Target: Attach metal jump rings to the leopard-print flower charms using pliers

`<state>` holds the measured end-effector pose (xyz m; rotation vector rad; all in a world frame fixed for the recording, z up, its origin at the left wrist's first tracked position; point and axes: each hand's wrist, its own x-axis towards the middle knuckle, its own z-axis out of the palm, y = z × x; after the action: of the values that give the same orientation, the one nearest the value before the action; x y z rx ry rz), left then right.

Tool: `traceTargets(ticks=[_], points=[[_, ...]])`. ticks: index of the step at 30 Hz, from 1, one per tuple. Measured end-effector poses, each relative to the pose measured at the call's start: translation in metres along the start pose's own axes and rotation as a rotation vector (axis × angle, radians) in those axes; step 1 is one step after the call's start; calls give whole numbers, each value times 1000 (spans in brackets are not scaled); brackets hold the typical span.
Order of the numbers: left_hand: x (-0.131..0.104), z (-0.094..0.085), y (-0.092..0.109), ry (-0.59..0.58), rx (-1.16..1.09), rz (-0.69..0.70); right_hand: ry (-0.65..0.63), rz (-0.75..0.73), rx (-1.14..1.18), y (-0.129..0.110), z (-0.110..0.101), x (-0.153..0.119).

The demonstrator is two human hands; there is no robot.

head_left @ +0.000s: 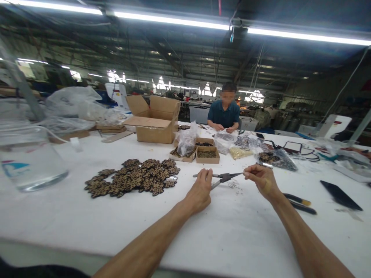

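Note:
My left hand (202,192) is closed around the handles of a pair of long-nosed pliers (225,177), whose tips point right. At those tips, the fingers of my right hand (262,180) are pinched together; whatever they hold is too small to make out. Small metal rings (235,187) lie scattered on the white table just below the pliers. To the left of my left hand spreads a pile of leopard-patterned pieces (136,177) with dark edges. A second pair of pliers (300,202) with black and yellow handles rests beside my right wrist.
Small cardboard trays (208,155) of tiny parts stand beyond my hands, near an open cardboard box (156,121). Plastic bags (278,159) lie at the right, with a dark flat phone-like object (341,195). A water container (30,162) stands left. Another person (223,112) sits across the table.

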<state>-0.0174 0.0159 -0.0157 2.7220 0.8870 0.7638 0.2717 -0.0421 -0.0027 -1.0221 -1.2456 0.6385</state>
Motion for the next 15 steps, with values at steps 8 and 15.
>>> traceTargets(ticks=[8, 15], points=[[0, 0, -1, -49, -20, 19, -69, 60, 34, -5, -4, -3], [1, -4, 4, -97, -80, 39, -260, 254, 130, -10, -13, -7]])
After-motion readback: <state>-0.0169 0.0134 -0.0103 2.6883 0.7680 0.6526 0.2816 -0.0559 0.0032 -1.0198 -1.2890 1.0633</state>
